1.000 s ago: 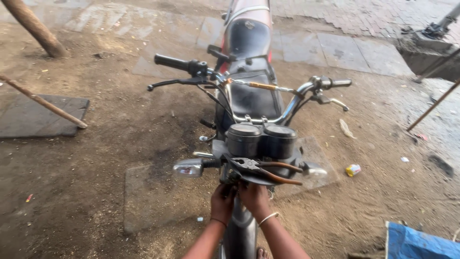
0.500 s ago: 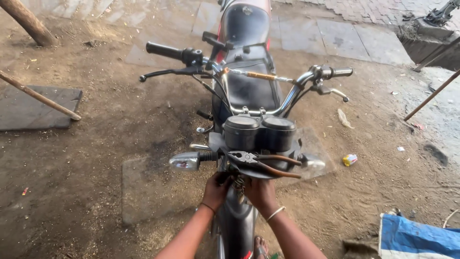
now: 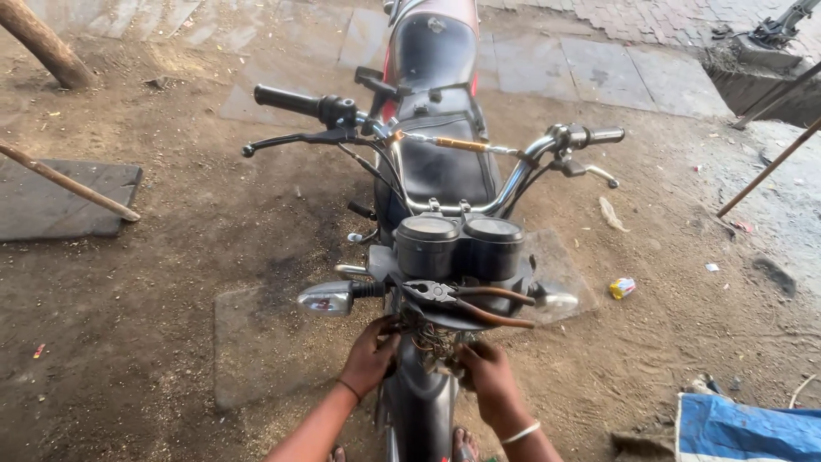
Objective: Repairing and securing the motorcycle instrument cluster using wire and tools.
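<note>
A motorcycle (image 3: 440,162) stands facing me, black tank and seat running away, handlebar across the upper middle. Two round black gauges (image 3: 457,244) sit above the bare headlight mount, where loose wires (image 3: 432,338) show. Brown-handled pliers (image 3: 466,301) rest across the mount. My left hand (image 3: 369,355) presses against the left side of the fork top beside the wires. My right hand (image 3: 487,376) is at the right side of the same spot, fingers curled in toward the wiring. What the fingers grip is hidden.
Turn indicators (image 3: 325,298) stick out on both sides. Dirt ground with stone slabs (image 3: 64,201) lies all around. A wooden pole (image 3: 73,184) leans at left, a rod (image 3: 765,171) at right. A blue tarp (image 3: 748,428) lies bottom right, a small wrapper (image 3: 622,287) nearby.
The view has drawn closer and tilted down. My hands have spread apart slightly to either side of the fork top; the pliers stay where they lie.
</note>
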